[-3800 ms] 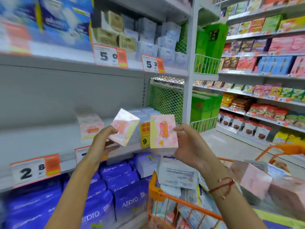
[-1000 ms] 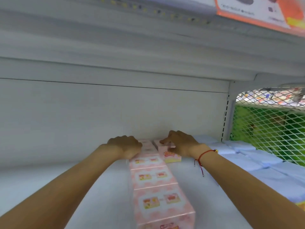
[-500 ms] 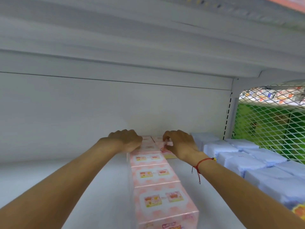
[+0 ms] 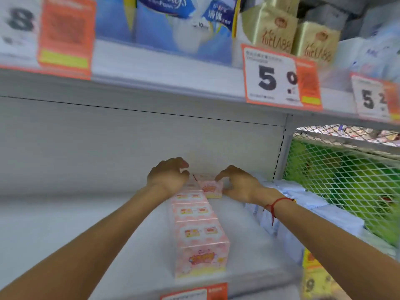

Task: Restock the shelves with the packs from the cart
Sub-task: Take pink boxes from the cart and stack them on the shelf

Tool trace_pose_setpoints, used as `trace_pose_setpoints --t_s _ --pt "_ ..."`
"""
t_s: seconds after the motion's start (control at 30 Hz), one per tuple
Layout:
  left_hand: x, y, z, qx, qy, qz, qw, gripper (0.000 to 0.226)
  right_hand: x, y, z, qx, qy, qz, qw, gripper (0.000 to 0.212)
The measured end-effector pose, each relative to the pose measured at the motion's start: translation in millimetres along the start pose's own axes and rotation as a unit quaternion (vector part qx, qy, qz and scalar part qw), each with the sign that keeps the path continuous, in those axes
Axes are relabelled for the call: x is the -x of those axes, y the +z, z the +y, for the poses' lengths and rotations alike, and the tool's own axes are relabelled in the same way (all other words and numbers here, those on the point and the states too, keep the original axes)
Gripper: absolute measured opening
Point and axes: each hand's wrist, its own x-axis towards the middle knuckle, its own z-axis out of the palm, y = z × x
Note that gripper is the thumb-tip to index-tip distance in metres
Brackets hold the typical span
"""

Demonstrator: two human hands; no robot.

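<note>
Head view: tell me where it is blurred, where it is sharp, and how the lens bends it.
Head view: motion blur smears the frame's edges, worst at the orange price tag top left and the yellow label bottom right; the row of pink packs and both hands, left hand and right hand, are clearer; wide-angle distortion tilts the upper shelf edge.

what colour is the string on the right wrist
Red, a thin bracelet with a dangling end, seen in the head view.

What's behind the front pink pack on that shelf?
Behind the front pink pack a single-file row of matching pink packs runs toward the back wall. The left hand covers the rearmost ones, so the row's end is hidden.
</note>
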Motion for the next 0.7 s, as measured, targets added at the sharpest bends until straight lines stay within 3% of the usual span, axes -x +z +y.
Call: trace_pose_setpoints --t_s 0.3,0.47,0.7 --pt "124.9 -17.8 83.1 0.014 0.08 -0.066 0.994 0.025 192.2 -55.8 -21.3 -0.053 -0.016 -0.039 0.998 0.022" --pt "194.9 11.1 134.1 0.085 0.122 -0.086 0.985 0.023 294.8 -78.6 -21.0 -0.056 0.039 -0.073 0.995 0.024" --pt "269.0 68.5 212.9 0.171 0.203 -0.131 0.955 0.022 416.5 -104.9 6.3 0.017 0.147 -0.038 0.988 0.02"
